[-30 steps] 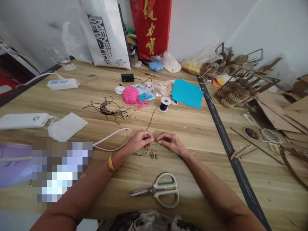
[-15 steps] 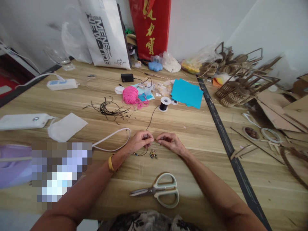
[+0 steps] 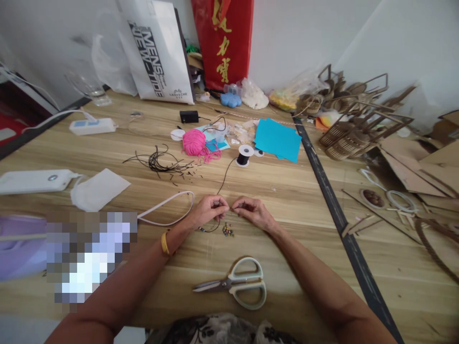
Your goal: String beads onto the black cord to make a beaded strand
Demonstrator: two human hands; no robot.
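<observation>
My left hand (image 3: 208, 210) and my right hand (image 3: 253, 211) meet fingertip to fingertip over the wooden table (image 3: 272, 191). The left hand pinches a thin black cord (image 3: 224, 179) that runs back to a black spool (image 3: 244, 155). The right hand pinches something very small at the cord's end; I cannot tell what. A little heap of coloured beads (image 3: 227, 231) lies just below the hands. A loop of the cord with a bead on it hangs under the left hand.
Pale green scissors (image 3: 238, 285) lie near the front edge. A pink yarn ball (image 3: 194, 142), cut black cord scraps (image 3: 161, 163), blue paper (image 3: 278, 139), a white cable loop (image 3: 168, 206) and a power strip (image 3: 93, 125) lie further back. Wooden cut-outs (image 3: 358, 129) crowd the right side.
</observation>
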